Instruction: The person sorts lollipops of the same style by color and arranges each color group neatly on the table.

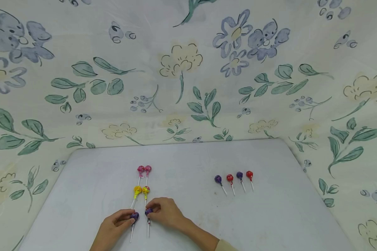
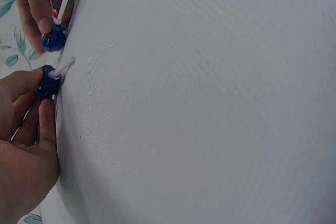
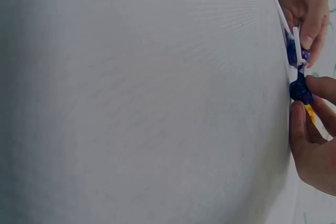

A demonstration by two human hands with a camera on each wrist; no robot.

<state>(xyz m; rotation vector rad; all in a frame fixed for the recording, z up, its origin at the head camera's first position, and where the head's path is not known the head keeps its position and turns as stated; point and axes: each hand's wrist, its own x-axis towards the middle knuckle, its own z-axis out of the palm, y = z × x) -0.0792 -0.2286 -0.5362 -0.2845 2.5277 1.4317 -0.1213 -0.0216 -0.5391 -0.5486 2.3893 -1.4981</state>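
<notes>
My left hand (image 1: 113, 226) pinches the wrapped head of a purple lollipop (image 1: 134, 217), whose white stick points toward me. Just to its right, my right hand (image 1: 165, 213) pinches a second purple lollipop (image 1: 149, 212) by its head, the stick also toward me. Both heads show dark blue-purple in the left wrist view, the left one (image 2: 47, 82) between thumb and fingers. Directly beyond the hands lie two yellow lollipops (image 1: 137, 190) side by side. Two pink lollipops (image 1: 140, 169) lie farther back, their sticks running down to the yellow heads.
At the right of the white table (image 1: 182, 160) several lollipops lie in a row, purple and red by turns, among them a red lollipop (image 1: 230, 178). A floral-patterned cloth (image 1: 182, 104) surrounds the table's back and sides.
</notes>
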